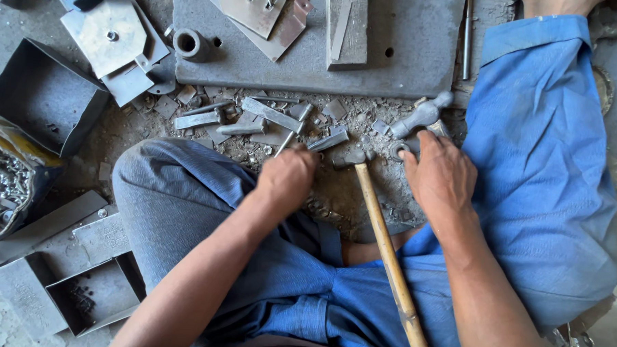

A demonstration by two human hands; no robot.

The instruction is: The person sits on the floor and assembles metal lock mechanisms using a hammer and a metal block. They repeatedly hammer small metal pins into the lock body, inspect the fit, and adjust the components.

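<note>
metal strip (329,141) is pinched at its near end by the left hand (286,180), whose fingers are curled together over it; it lies on the littered floor just left of the hammer (385,248). the hammer rests unheld, its head (350,156) beside the strip and its wooden handle running down across the blue cloth of the lap. the right hand (439,177) is laid just right of the hammer head, its fingers closed down on a small metal ring (397,150); whether the ring is truly pinched or only pressed cannot be told.

as for progress, the work seems to be somewhere in its middle, judging by how things lie: a scatter of short cut pieces is spread beyond the hammer head, a bag of small shiny parts (4,183) sits far left of the hammer, and no blow is in hand at this moment.

counted: one hammer, one ball-ended steel tool (420,116) above the right hand, one ring, one short pipe stub (190,44) on the thick grey plate (408,67) beyond the hammer, two open sheet-metal trays (41,96) to the left, and roughly six flat strips among the scrap, the smaller bits being too many to count.
</note>
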